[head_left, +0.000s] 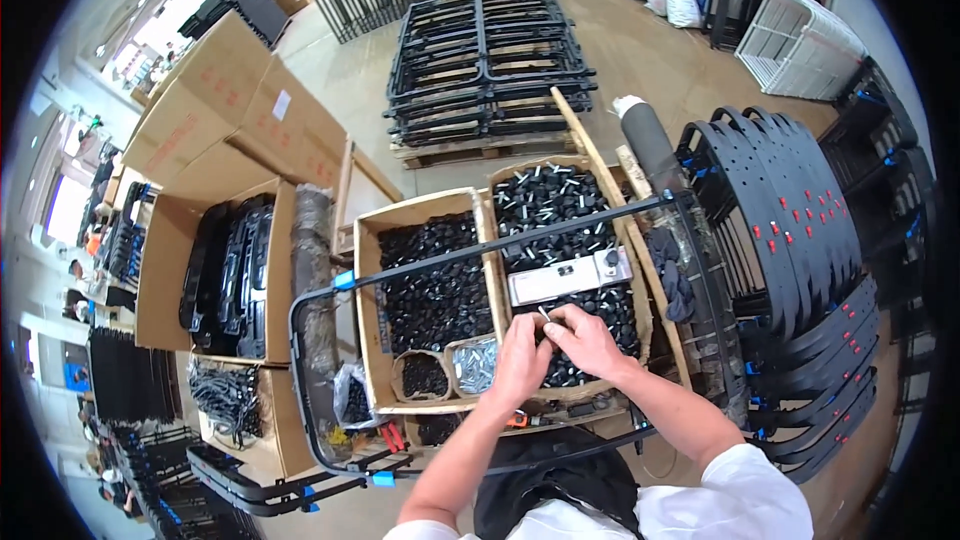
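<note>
My left hand (520,358) and my right hand (584,340) meet over the right-hand parts box (646,310), fingers closed together. A small part with a silver shaft (544,314) shows between the fingertips; the rest of it is hidden. Below and around the hands lie loose black knobs with silver studs (550,202). Just beyond them, a pale flat case (570,277) rests on the knobs. A black tubular frame (480,252) with blue clips spans the boxes, its far bar ahead of my hands and its near bar close to my body.
Left of the hands, a box (368,240) holds small black parts, a cup of black pieces (422,377) and silver screws (474,366). Stacked black frames (490,70) stand ahead. Curved black panels (785,220) stand at right; a tall carton (215,110) at left.
</note>
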Demonstrator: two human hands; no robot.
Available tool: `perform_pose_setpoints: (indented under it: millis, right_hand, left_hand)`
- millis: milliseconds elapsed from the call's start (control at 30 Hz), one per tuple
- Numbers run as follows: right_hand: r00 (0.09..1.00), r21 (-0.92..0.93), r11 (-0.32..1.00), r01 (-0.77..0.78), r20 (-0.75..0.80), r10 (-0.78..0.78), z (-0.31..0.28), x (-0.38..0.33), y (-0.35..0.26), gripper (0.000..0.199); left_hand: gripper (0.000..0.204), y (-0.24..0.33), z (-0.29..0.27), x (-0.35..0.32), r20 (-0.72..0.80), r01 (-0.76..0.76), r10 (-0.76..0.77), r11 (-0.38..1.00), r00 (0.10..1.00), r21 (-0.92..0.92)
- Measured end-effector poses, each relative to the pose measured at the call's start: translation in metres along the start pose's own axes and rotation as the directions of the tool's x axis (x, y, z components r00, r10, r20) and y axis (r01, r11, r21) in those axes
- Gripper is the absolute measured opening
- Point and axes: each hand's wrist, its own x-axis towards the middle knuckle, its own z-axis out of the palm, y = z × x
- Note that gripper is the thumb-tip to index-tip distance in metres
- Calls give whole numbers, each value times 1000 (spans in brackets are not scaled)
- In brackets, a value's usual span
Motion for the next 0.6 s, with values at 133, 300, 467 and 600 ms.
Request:
perform_pose_setpoints:
  millis: [133, 300, 467, 600]
  right_hand:
    - [992, -68, 989, 129, 16, -129, 37, 4, -2, 36]
    - [958, -368, 891, 266, -3, -287, 30, 77, -11, 46]
    - [931, -560, 758, 334, 70, -358, 41, 144, -46, 46]
    - [908, -623, 687, 374, 96, -407, 52, 175, -55, 34]
  left_hand:
    - [38, -30, -17, -48, -60, 158, -163, 983, 985, -91]
    - [34, -82, -50, -102, 254, 368, -304, 891, 918, -265]
    - [34, -69, -92, -157, 444, 563, -356, 620, 822, -546]
    - [36, -70, -120, -191, 438, 571, -386, 681, 812, -458]
